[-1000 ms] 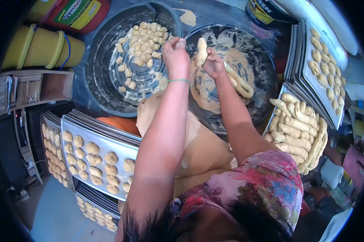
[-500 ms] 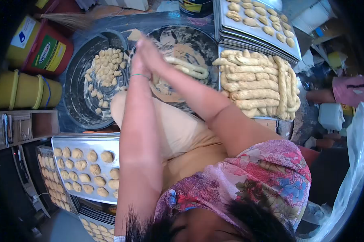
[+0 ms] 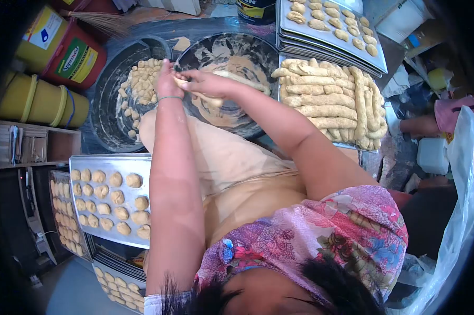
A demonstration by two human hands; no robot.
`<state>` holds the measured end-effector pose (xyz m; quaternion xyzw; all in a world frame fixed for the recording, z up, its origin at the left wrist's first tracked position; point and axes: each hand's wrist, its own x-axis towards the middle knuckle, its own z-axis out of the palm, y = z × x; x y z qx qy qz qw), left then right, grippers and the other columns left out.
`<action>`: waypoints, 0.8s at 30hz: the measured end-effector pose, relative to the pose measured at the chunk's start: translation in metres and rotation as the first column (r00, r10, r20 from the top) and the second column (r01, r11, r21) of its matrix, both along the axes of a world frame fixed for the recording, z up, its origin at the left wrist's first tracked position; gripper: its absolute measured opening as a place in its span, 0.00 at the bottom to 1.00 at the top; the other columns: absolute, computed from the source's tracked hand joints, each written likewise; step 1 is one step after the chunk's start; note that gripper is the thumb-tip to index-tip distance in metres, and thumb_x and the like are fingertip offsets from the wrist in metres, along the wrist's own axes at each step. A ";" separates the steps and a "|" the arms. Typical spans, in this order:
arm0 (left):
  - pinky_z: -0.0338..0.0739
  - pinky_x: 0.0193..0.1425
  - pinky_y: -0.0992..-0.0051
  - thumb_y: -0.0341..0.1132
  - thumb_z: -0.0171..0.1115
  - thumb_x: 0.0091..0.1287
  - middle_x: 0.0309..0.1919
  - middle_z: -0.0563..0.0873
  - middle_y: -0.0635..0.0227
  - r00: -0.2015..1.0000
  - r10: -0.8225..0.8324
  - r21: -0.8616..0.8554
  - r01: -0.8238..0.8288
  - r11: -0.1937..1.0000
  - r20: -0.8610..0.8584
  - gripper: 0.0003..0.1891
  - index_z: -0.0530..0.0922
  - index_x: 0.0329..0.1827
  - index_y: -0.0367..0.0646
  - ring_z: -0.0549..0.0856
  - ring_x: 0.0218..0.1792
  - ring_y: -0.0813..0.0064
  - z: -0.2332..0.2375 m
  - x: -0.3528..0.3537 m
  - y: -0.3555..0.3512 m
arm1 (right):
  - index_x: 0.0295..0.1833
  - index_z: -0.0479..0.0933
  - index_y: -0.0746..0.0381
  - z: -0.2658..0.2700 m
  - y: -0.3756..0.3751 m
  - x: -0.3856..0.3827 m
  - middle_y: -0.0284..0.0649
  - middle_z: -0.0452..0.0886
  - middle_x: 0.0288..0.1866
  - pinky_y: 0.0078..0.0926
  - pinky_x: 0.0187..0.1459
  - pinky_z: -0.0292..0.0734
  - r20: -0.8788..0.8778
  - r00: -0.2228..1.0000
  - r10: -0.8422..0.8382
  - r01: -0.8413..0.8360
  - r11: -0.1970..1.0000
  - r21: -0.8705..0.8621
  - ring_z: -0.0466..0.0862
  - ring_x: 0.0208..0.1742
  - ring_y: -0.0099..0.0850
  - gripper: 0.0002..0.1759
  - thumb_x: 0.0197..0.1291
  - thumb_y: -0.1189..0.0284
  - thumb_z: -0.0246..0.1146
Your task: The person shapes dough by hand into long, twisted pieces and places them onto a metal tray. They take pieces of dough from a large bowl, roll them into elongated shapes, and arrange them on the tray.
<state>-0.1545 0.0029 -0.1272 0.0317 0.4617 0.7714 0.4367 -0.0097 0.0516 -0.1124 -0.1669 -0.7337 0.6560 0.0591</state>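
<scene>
My left hand (image 3: 168, 83), with a green band at the wrist, is closed around a bit of pale dough between the two basins. Beside it, my right hand (image 3: 208, 84) has its fingers bent onto the same dough, close to my left fingers. A long dough rope (image 3: 245, 80) runs behind my right hand across the floured black basin (image 3: 253, 118). Another stretch of dough shows under that hand; whether it joins the rope is hidden. Small dough pieces (image 3: 146, 73) lie heaped in the dark basin (image 3: 108, 128) at the left.
At right, a tray holds stacked thick dough ropes (image 3: 326, 100). Behind it stand piled metal trays (image 3: 329, 52) with dough pieces on top. Near my left arm is another tray (image 3: 137, 165) of dough balls. Buckets (image 3: 74, 63) stand at far left. A person's leg (image 3: 418, 126) shows at right.
My hands were pressed together and blurred; now they are parted slightly, with dough between the fingers. My right hand has moved right and down. The rope's curved end lies straighter.
</scene>
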 end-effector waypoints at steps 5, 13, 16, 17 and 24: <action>0.67 0.19 0.78 0.47 0.57 0.67 0.20 0.69 0.75 0.984 0.076 -0.181 -0.105 0.978 -0.159 0.14 0.73 0.37 0.44 0.70 0.17 0.80 -0.011 -0.030 -0.020 | 0.61 0.71 0.64 0.044 0.026 0.104 0.41 0.75 0.56 0.25 0.50 0.74 -0.082 0.997 0.001 0.007 0.995 0.097 0.77 0.49 0.26 0.24 0.63 0.62 0.59; 0.74 0.34 0.77 0.49 0.58 0.66 0.35 0.79 0.68 0.878 -0.279 -0.486 0.062 0.872 -0.390 0.18 0.75 0.45 0.42 0.79 0.32 0.75 -0.006 -0.014 -0.023 | 0.61 0.72 0.52 0.078 0.121 0.322 0.51 0.78 0.53 0.35 0.56 0.72 0.132 0.524 -0.841 0.333 0.346 0.877 0.79 0.54 0.44 0.26 0.56 0.60 0.60; 0.73 0.32 0.78 0.47 0.60 0.64 0.35 0.81 0.67 0.834 -0.347 -0.502 0.099 0.859 -0.430 0.18 0.76 0.45 0.41 0.80 0.32 0.76 0.000 -0.006 -0.023 | 0.57 0.77 0.48 0.047 0.130 0.369 0.51 0.74 0.57 0.36 0.60 0.70 0.542 0.247 -0.804 -0.060 0.545 0.836 0.76 0.58 0.46 0.25 0.48 0.67 0.62; 0.73 0.30 0.78 0.46 0.61 0.63 0.34 0.81 0.66 0.817 -0.363 -0.499 0.109 0.860 -0.448 0.17 0.77 0.44 0.40 0.80 0.31 0.75 -0.005 -0.006 -0.021 | 0.54 0.78 0.49 0.038 0.130 0.378 0.52 0.74 0.57 0.36 0.59 0.70 0.493 0.292 -0.820 0.003 0.516 0.856 0.76 0.57 0.47 0.24 0.47 0.68 0.63; 0.68 0.24 0.82 0.45 0.64 0.60 0.27 0.81 0.69 0.758 -0.393 -0.525 0.078 0.848 -0.521 0.16 0.78 0.39 0.40 0.80 0.28 0.81 -0.017 -0.004 -0.022 | 0.56 0.77 0.53 0.058 0.126 0.339 0.49 0.72 0.56 0.35 0.56 0.72 0.273 0.461 -0.845 0.120 0.364 0.924 0.77 0.54 0.45 0.24 0.50 0.64 0.66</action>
